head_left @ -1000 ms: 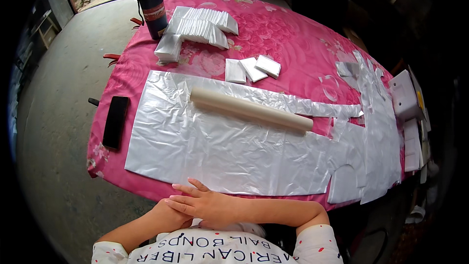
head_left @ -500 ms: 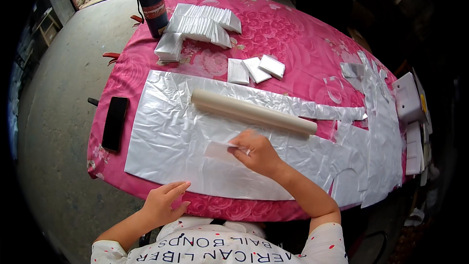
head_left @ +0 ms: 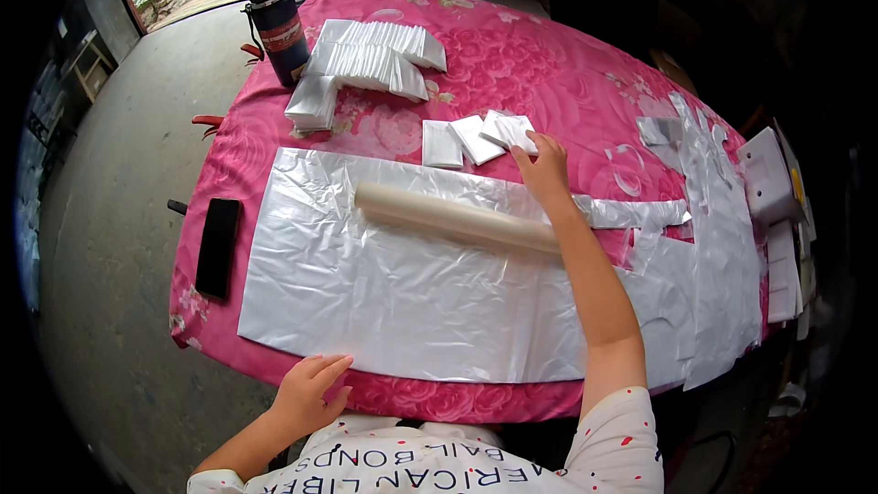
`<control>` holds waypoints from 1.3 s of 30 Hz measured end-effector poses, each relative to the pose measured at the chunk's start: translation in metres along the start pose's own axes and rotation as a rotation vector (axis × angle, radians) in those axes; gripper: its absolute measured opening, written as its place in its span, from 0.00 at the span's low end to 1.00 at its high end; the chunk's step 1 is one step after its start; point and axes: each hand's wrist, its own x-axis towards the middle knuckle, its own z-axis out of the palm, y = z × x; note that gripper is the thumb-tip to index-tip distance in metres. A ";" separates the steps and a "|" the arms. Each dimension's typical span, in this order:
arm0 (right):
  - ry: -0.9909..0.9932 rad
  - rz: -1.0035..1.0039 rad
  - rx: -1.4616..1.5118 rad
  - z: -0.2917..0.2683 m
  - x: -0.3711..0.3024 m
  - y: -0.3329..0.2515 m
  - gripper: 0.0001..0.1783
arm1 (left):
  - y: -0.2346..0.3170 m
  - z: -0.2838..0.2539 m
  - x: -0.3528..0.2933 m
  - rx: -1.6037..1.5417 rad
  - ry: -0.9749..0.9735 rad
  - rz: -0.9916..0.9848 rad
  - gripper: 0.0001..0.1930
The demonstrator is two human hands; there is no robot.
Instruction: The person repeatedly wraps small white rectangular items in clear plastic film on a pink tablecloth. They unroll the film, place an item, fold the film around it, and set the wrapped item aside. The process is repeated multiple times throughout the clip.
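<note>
My left hand (head_left: 309, 391) rests at the near table edge, with fingers stretched out over the front edge of a wide silvery-white plastic sheet (head_left: 366, 311). It holds nothing. Reaching to the middle of the table, my right hand (head_left: 547, 167) has thumb and fingertips at the corner of a small folded plastic packet (head_left: 513, 131). That packet lies over another one, at the right end of a short row. Two more flat packets (head_left: 443, 144) lie just left of it. A long cream-coloured roll (head_left: 439, 212) lies across the sheet, its right end behind my forearm.
Rows of folded packets (head_left: 366, 64) stand at the far left beside a dark flask (head_left: 278, 27). A black phone (head_left: 219, 250) lies at the left edge. Plastic scraps (head_left: 718, 256) cover the right side, near white containers (head_left: 768, 178). Red clamp handles (head_left: 208, 122) stick out from the left edge.
My right hand has moved from over the sheet, where it held a pale folded piece, up to the right-hand packets. My left hand has stayed near the front edge.
</note>
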 end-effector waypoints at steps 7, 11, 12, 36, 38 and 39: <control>-0.243 -0.283 -0.183 -0.078 -0.135 -0.015 0.29 | 0.004 -0.001 0.023 0.113 -0.039 0.115 0.24; -0.355 -0.046 -0.182 -0.116 -0.201 -0.031 0.28 | 0.009 0.007 0.045 0.077 -0.067 0.195 0.25; -0.408 0.040 -0.172 -0.122 -0.219 -0.041 0.28 | 0.009 0.013 0.051 0.057 -0.100 0.219 0.27; 0.208 0.403 -0.524 -0.227 -0.295 0.219 0.19 | 0.092 0.122 0.130 0.088 -0.244 0.444 0.42; 0.294 0.376 -0.553 -0.228 -0.297 0.223 0.15 | 0.096 0.122 0.129 0.096 -0.254 0.441 0.41; 0.284 0.403 -0.580 -0.228 -0.296 0.220 0.14 | 0.097 0.122 0.128 0.101 -0.261 0.439 0.41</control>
